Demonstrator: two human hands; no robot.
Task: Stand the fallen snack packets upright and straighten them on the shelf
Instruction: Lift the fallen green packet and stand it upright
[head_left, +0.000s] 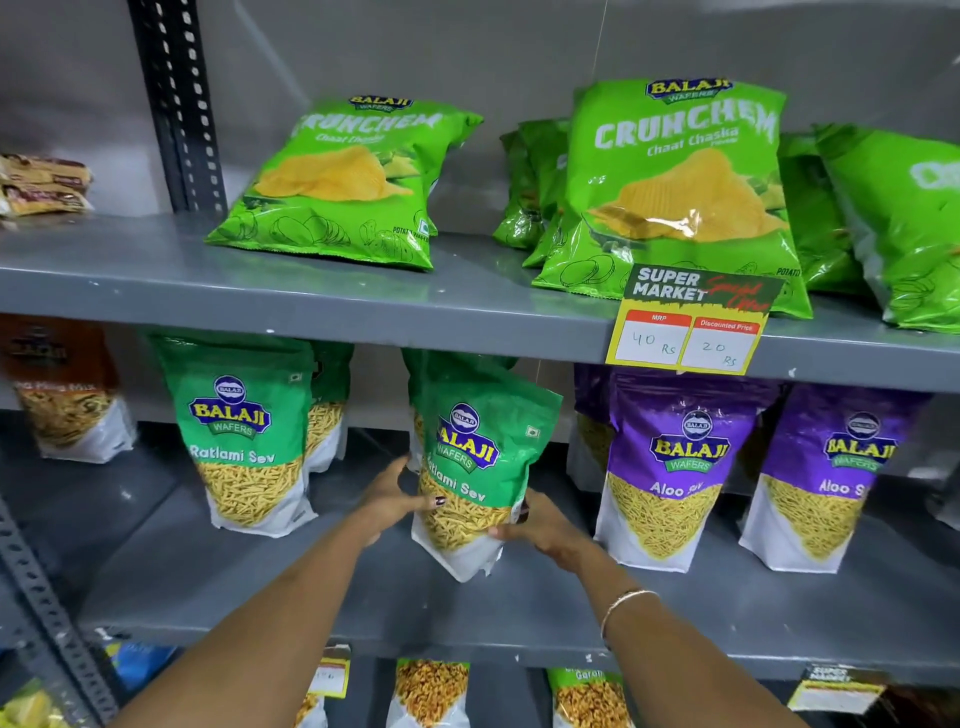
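On the grey metal middle shelf (218, 587), a green-and-white stand-up pouch of Ratlami Sev (244, 441) is positioned upright at the left, with a second green pouch (327, 410) partly hidden just behind it. To its right, the left hand (387, 499) is pressed flat against the left edge of a tilted green-and-white Ratlami Sev pouch (478, 462), fingers extended and the thumb laid across the lower front of the pack. This tilted pouch is held between both hands, its top leaning to the right and its white base resting near the shelf front. Another green pouch (441, 364) is seen just behind it. The right hand (540, 525) is closed around the lower right corner of the tilted pouch, fingertips curled onto its front; a thin metal bangle (621, 605) is worn on that wrist. Further right, two purple-and-white Aloo Sev pouches (675, 467) are set upright side by side. On the grey upper shelf (130, 280), bright green Crunchem crisp bags (680, 192) are leaned backward, and a yellow supermarket price tag (691, 322) is fixed to the shelf edge.
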